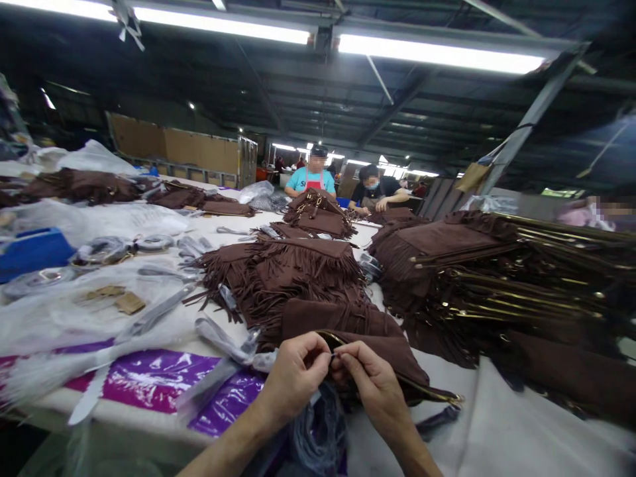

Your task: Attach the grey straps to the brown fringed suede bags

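My left hand point(302, 363) and my right hand point(368, 374) meet over the open zip of a brown fringed bag point(348, 321). Thumb and forefinger are pinched on each side, close together. Something small and thin seems to lie between the fingertips, too small to name. The bag's gold zip runs down to the right, its end point(454, 399) hanging past my right hand. Below my hands sits a plastic-wrapped coiled strap point(318, 430). Just beyond the bag, more brown fringed bags point(298, 265) lie in a heap.
At right rises a tall stack of brown bags point(457, 245) with gold zips. Purple plastic packaging point(154, 377), white plastic film point(99, 218), wrapped straps point(104, 248) and a blue object point(34, 253) cover the left. Across the table are two people point(311, 179), with another person at far right.
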{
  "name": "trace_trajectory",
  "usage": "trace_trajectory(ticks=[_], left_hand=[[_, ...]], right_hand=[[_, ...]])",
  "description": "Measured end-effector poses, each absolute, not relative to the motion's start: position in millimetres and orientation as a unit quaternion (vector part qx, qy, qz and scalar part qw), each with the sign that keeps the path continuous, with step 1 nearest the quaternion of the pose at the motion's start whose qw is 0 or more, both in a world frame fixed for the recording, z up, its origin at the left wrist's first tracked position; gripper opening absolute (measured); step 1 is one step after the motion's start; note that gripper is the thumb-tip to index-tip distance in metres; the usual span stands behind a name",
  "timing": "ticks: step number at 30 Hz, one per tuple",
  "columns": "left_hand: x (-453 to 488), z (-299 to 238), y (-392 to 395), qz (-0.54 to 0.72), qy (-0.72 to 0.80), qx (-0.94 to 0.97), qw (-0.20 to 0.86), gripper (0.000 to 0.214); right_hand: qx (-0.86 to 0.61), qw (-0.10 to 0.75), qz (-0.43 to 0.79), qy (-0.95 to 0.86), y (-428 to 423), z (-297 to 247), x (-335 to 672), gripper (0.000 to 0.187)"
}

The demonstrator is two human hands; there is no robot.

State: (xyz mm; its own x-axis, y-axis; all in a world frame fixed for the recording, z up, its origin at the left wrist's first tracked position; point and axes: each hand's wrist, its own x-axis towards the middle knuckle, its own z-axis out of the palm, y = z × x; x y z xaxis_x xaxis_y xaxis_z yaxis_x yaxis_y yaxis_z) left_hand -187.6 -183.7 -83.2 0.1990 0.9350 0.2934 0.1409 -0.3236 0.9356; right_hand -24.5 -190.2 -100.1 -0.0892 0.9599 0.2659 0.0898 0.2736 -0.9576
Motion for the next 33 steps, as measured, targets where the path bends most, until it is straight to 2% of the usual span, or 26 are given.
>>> trace_trajectory(ticks=[8,15,25,29,33], left_hand=[[-188,-86,-185,0.451,0.419,0.696,0.370,0.012],[-189,-87,-185,0.439,0.423,0.726,0.320,0.013],[-185,-101,-182,0.440,0.416,0.748,0.271,0.014],[-181,-104,-180,0.442,0.419,0.753,0.250,0.014],[-183,-96,-178,0.445,0.396,0.764,0.246,0.016]], right_hand=[[-0.434,0.462,0.362,-0.684,-191,-94,-23,0.028],[-0.436,0.409,0.242,-0.765,-189,-97,-20,0.027],[-0.438,0.435,0.174,-0.767,-188,-114,-27,0.026],[-0.436,0.453,0.109,-0.770,-192,-109,-32,0.027],[-0.447,0.456,-0.064,-0.767,-224,-104,-34,0.027]])
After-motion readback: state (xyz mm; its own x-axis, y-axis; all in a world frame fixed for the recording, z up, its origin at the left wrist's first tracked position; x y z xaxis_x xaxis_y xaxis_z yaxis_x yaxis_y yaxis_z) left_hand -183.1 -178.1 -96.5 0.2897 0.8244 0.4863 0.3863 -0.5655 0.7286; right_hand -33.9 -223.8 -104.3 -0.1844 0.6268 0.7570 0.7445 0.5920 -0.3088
